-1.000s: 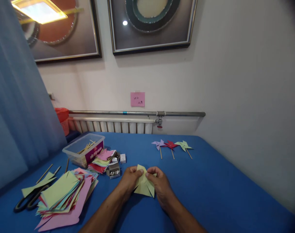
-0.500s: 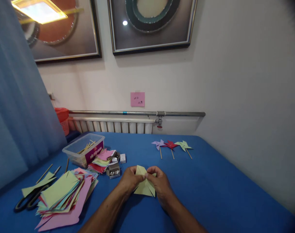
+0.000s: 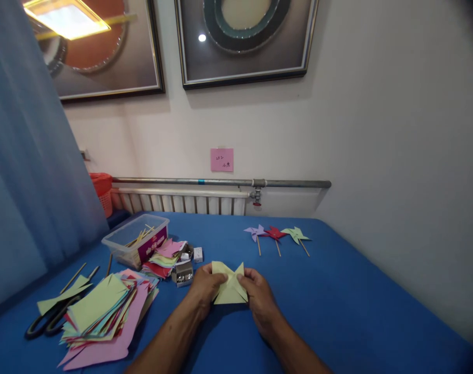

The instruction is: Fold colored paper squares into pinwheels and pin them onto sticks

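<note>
A pale yellow sheet of paper [image 3: 230, 295], slit in from its corners, is held up over the blue table between both hands. My left hand [image 3: 204, 288] pinches its left side, thumb on the front face and fingers behind. On the opposite side my right hand [image 3: 258, 293] grips it the same way, thumb near the centre. The fingers behind the paper are mostly hidden. Farther back on the table lie three paper pinwheels on sticks: a lilac one [image 3: 255, 232], a red one [image 3: 275, 234] and a light green one [image 3: 296, 235].
To the left lies a stack of coloured paper [image 3: 99, 306], with black-handled scissors [image 3: 57, 314] beside it. Behind are a clear plastic box [image 3: 121, 244] of sticks, smaller coloured papers [image 3: 164, 259] and an open little box of metal pieces [image 3: 184, 275]. A blue curtain [image 3: 34, 156] hangs at left.
The yellow paper has been turned in the hands and its slit corners now spread at the top. My hands have moved slightly apart, thumbs no longer meeting at the centre.
</note>
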The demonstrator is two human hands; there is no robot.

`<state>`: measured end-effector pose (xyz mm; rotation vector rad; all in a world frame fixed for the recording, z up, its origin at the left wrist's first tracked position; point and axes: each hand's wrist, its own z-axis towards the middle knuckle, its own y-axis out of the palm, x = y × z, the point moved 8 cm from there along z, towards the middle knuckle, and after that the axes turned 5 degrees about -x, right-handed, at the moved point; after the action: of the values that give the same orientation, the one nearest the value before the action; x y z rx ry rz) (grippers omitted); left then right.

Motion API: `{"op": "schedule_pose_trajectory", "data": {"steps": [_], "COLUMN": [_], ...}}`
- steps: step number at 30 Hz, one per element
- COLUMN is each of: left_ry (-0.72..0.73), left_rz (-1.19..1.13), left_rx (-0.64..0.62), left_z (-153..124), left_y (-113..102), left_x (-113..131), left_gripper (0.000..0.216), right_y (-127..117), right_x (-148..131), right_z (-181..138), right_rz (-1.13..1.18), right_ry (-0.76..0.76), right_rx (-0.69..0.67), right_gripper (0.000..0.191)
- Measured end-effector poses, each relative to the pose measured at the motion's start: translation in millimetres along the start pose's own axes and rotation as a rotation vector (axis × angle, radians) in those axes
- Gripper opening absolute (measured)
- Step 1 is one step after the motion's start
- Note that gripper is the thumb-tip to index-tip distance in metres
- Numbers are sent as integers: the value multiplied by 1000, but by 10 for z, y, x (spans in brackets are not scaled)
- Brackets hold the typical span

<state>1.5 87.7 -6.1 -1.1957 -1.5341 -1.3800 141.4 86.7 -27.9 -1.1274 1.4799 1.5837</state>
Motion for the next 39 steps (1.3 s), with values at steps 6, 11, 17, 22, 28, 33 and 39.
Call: {"op": "schedule_pose_trajectory", "data": {"steps": [6, 11, 17, 22, 28, 33, 39], "left_ry": [-7, 7, 34, 30, 17, 10, 11], "left_rz": [-53, -63, -76, -103, -93, -83, -138], "left_rx": [-19, 18, 67, 66, 42, 39, -17], "left_z": [12, 25, 41, 43, 22, 16, 0], "left_y": [-7, -43, -126, -137, -79, -44, 27], "left_x": [-11, 0, 51, 69, 49, 21, 21], "left_gripper": [33, 33, 29, 26, 25, 26, 29], "right_y": [16, -21, 11, 98, 129, 110, 96], "right_x": [20, 0, -189, -340, -408, -383, -380], "right_z": [-26, -6, -9, -49, -83, -83, -55], "right_rz": [-23, -79, -119, -205, -281, -316, -402], "right_ry": [36, 39, -20, -78, -143, -170, -205], "right_rx": [-29, -7, -59, -149, -150, -108, -123], "right_gripper": [44, 34, 45, 32, 24, 23, 22]}}
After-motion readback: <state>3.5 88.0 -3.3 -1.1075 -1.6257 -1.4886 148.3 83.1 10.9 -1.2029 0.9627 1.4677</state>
